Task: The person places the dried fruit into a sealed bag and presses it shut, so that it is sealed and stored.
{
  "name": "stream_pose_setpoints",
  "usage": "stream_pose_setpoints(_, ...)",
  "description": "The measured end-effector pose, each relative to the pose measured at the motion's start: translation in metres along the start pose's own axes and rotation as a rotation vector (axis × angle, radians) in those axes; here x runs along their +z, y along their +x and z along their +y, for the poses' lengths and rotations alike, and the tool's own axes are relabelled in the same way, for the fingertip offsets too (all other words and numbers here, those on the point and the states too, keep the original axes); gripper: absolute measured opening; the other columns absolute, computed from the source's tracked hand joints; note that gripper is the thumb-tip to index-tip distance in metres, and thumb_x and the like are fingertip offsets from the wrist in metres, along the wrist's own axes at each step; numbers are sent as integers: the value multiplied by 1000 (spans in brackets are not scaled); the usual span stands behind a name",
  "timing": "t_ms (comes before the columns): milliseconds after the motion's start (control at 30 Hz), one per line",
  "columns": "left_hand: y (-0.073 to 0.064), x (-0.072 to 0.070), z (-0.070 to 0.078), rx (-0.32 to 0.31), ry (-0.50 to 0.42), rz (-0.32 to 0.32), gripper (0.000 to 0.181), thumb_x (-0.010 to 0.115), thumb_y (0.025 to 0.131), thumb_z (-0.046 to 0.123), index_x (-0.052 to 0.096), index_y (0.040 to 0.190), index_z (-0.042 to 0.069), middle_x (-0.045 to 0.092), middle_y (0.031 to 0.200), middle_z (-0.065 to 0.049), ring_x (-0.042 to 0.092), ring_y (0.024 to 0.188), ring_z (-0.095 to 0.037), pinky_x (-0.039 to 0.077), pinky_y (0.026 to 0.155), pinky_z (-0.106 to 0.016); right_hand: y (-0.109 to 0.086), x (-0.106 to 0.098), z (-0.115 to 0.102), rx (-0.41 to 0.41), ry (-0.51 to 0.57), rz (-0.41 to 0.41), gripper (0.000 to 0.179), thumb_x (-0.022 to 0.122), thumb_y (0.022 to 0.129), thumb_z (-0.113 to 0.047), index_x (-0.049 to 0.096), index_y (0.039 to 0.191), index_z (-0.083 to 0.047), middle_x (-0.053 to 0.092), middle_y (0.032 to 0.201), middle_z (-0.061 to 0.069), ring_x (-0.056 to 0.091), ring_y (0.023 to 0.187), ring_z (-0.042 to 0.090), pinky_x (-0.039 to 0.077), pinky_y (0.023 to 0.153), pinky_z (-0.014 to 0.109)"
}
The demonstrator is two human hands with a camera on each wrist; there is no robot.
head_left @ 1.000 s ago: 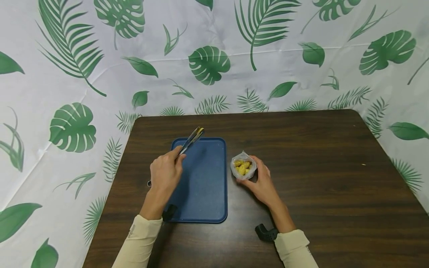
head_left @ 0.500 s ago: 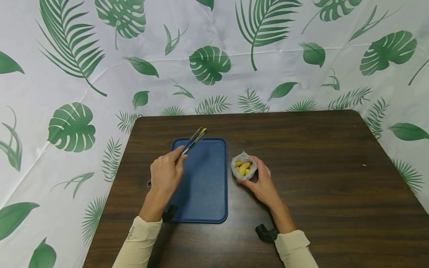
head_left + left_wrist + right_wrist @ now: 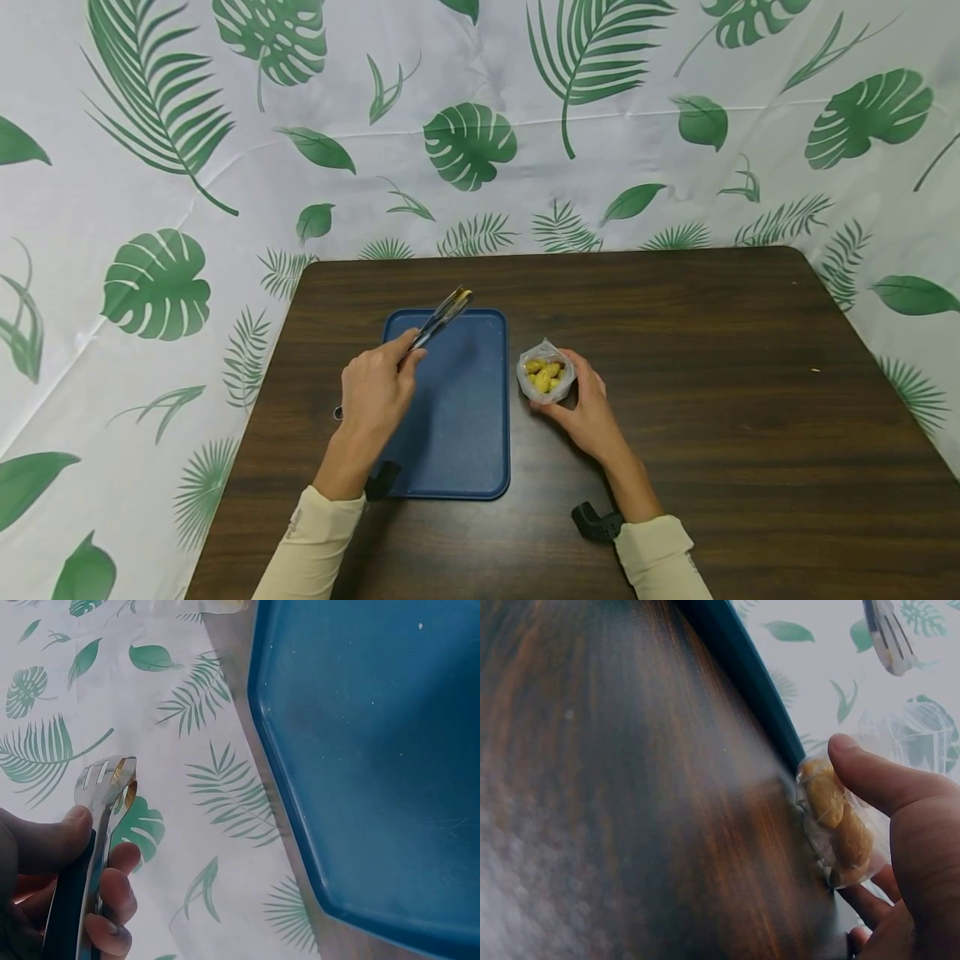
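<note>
My left hand (image 3: 375, 387) grips metal tongs (image 3: 442, 317) over the blue tray (image 3: 465, 433). The slotted tips of the tongs point away from me, and a small yellow-brown piece (image 3: 132, 796) sits between them in the left wrist view. Just right of the tray stands a clear plastic bag (image 3: 528, 390), rolled open at the top, with several lumpy yellow pieces (image 3: 542, 379) inside. My right hand (image 3: 588, 417) holds this bag from its right side, thumb and fingers around it. In the right wrist view, the thumb (image 3: 862, 769) presses against the bag's wall.
The dark wood table (image 3: 712, 400) extends far to the right, with a small pale crumb (image 3: 815, 369) on it. Behind and to the left hangs a white leaf-print cloth (image 3: 585, 183). A black strap mount (image 3: 596, 522) juts from the right wrist.
My left hand has shifted slightly right with the tongs, whose tips are now farther over the tray's back edge. The right hand and the bag have stayed in place.
</note>
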State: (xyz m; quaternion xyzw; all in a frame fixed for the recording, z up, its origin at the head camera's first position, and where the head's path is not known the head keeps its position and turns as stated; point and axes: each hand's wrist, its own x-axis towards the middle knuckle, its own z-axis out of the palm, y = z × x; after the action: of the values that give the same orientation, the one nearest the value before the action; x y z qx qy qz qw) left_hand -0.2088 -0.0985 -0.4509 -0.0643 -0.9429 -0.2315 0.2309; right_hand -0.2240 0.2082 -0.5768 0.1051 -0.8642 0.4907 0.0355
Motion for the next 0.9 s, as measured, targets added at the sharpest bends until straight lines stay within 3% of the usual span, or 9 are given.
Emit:
stream_pose_setpoints(533,0,0,12,21,-71,-49,35,78,92,20,76,124,5,80,100,-16,58,51,-21,45,47,-38,1,-1,-2,5,-9,4,93,90,80,-26,36,154,-12,49,154,16,35,146,43,18,119,67)
stream_pose_setpoints(900,-5,5,21,79,-81,-44,33,78,92,20,77,122,6,80,103,-14,76,71,-28,57,56,-44,1,-1,0,11,-14,6,93,90,80,-27,36,155,-15,49,154,14,33,146,45,20,117,68)
